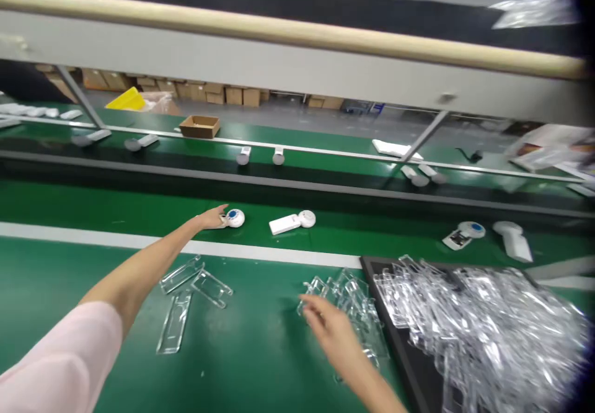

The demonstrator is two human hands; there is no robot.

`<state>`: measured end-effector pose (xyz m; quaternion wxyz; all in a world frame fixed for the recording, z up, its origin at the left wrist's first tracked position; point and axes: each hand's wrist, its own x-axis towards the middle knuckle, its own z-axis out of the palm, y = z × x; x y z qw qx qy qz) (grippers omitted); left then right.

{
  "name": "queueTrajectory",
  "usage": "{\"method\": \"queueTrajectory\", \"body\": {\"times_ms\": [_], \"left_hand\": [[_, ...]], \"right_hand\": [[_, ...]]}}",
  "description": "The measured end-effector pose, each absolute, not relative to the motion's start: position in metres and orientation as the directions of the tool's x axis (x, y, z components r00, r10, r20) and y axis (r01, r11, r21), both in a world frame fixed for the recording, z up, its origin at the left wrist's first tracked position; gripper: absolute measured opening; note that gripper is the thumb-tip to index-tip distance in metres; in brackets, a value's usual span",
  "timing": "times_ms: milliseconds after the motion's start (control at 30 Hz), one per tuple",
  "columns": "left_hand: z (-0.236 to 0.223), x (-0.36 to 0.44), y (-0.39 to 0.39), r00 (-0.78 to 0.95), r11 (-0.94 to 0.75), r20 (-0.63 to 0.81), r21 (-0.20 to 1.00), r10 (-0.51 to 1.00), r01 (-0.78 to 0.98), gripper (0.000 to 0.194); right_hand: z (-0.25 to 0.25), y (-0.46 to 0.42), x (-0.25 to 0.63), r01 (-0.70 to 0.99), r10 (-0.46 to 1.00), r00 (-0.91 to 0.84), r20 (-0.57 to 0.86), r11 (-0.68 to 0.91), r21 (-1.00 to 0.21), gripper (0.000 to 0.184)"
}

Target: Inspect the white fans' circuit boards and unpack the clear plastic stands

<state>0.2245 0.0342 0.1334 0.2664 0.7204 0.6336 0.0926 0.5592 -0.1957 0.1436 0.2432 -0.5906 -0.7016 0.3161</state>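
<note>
Stretched far forward, my left hand point(211, 218) is closed on the handle of a white handheld device with a round head point(235, 217), which has a blue centre. A second white device point(292, 221) lies a little to the right on the green strip. My right hand point(331, 329) is over the green bench, its fingers apart and nothing visible in them. Beside and partly behind it lies a loose heap of clear plastic covers point(356, 298). Several more clear covers point(175, 323) rest on the bench below my left forearm.
A black tray point(395, 351) piled with clear covers point(488, 326) fills the right side. More white devices point(465, 234) sit beyond it. Across the back run a metal rail point(279, 183) and slanted posts point(425, 135). A brown box point(199, 126) stands behind.
</note>
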Motion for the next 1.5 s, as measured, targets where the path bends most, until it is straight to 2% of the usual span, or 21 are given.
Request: {"method": "queueTrajectory", "body": {"times_ms": [100, 200, 267, 333, 467, 567, 667, 733, 800, 833, 900, 967, 1000, 1067, 1133, 1200, 1267, 1333, 1367, 1433, 1500], "left_hand": [[0.13, 0.215, 0.053, 0.237, -0.096, -0.328, 0.394, 0.914, 0.914, 0.068], [0.13, 0.208, 0.056, 0.317, -0.197, -0.369, 0.329, 0.874, 0.924, 0.081], [0.131, 0.203, 0.052, 0.378, -0.267, -0.372, 0.318, 0.847, 0.91, 0.076], [0.13, 0.199, 0.046, 0.424, -0.314, -0.37, 0.322, 0.826, 0.893, 0.075], [0.123, 0.195, 0.037, 0.473, -0.345, -0.398, 0.352, 0.786, 0.87, 0.084], [0.119, 0.192, 0.036, 0.468, -0.334, -0.398, 0.361, 0.789, 0.871, 0.076], [0.124, 0.181, 0.035, 0.458, -0.308, -0.34, 0.412, 0.821, 0.858, 0.063], [0.135, 0.17, 0.034, 0.431, -0.276, -0.257, 0.474, 0.865, 0.836, 0.061], [0.15, 0.159, 0.031, 0.377, -0.245, -0.153, 0.532, 0.913, 0.81, 0.065], [0.159, 0.156, 0.028, 0.34, -0.225, -0.099, 0.577, 0.935, 0.785, 0.066], [0.176, 0.154, 0.017, 0.239, -0.152, -0.002, 0.764, 0.971, 0.628, 0.067], [0.189, 0.16, 0.001, 0.123, -0.049, 0.016, 0.962, 0.992, 0.268, 0.063], [0.193, 0.165, -0.008, 0.087, 0.006, -0.01, 0.999, 0.996, 0.047, 0.06], [0.197, 0.177, -0.027, 0.091, 0.113, -0.091, 0.952, 0.992, -0.284, 0.055], [0.197, 0.186, -0.045, 0.115, 0.203, -0.169, 0.864, 0.979, -0.461, 0.052], [0.193, 0.192, -0.059, 0.099, 0.251, -0.236, 0.799, 0.967, -0.547, 0.049], [0.189, 0.195, -0.071, 0.046, 0.249, -0.272, 0.786, 0.961, -0.566, 0.046], [0.184, 0.197, -0.08, 0.006, 0.233, -0.274, 0.807, 0.962, -0.543, 0.046], [0.182, 0.199, -0.085, -0.005, 0.228, -0.272, 0.816, 0.962, -0.532, 0.047], [0.181, 0.204, -0.092, -0.011, 0.224, -0.27, 0.819, 0.963, -0.528, 0.049], [0.181, 0.212, -0.1, -0.01, 0.222, -0.27, 0.81, 0.963, -0.542, 0.049]], "right_hand": [[0.132, -0.197, 0.45, 0.641, 0.935, -0.352, -0.049, 0.203, -0.74, 0.026], [0.114, -0.181, 0.372, 0.778, 0.937, -0.347, -0.045, 0.261, -0.571, 0.039], [0.103, -0.168, 0.34, 0.851, 0.937, -0.344, -0.059, 0.284, -0.442, 0.05], [0.093, -0.159, 0.323, 0.877, 0.935, -0.346, -0.074, 0.294, -0.38, 0.047], [0.079, -0.154, 0.326, 0.895, 0.956, -0.279, -0.089, 0.225, -0.385, 0.031], [0.071, -0.157, 0.349, 0.9, 0.981, -0.162, -0.105, 0.104, -0.424, 0.031], [0.067, -0.168, 0.376, 0.908, 0.993, -0.032, -0.109, -0.017, -0.418, 0.035], [0.073, -0.18, 0.393, 0.918, 0.994, 0.031, -0.101, -0.068, -0.39, 0.038], [0.083, -0.19, 0.41, 0.939, 0.997, 0.009, -0.075, -0.034, -0.343, 0.052], [0.09, -0.193, 0.417, 0.95, 0.995, -0.075, -0.068, 0.051, -0.308, 0.063], [0.1, -0.195, 0.429, 0.91, 0.925, -0.37, -0.088, 0.341, -0.236, 0.081], [0.106, -0.19, 0.436, 0.754, 0.742, -0.655, -0.144, 0.625, -0.202, 0.081], [0.106, -0.186, 0.438, 0.68, 0.66, -0.733, -0.163, 0.704, -0.207, 0.074], [0.105, -0.178, 0.437, 0.607, 0.582, -0.795, -0.173, 0.766, -0.21, 0.059], [0.105, -0.175, 0.435, 0.621, 0.599, -0.784, -0.164, 0.752, -0.221, 0.047], [0.11, -0.178, 0.434, 0.693, 0.687, -0.713, -0.142, 0.658, -0.295, 0.039], [0.12, -0.186, 0.434, 0.756, 0.811, -0.571, -0.129, 0.457, -0.469, 0.036], [0.134, -0.194, 0.431, 0.731, 0.914, -0.39, -0.111, 0.234, -0.641, 0.037], [0.142, -0.196, 0.426, 0.705, 0.947, -0.311, -0.085, 0.17, -0.689, 0.039], [0.157, -0.195, 0.411, 0.697, 0.978, -0.205, 0.027, 0.165, -0.698, 0.044], [0.168, -0.189, 0.391, 0.742, 0.974, -0.159, 0.162, 0.226, -0.631, 0.047]]}}
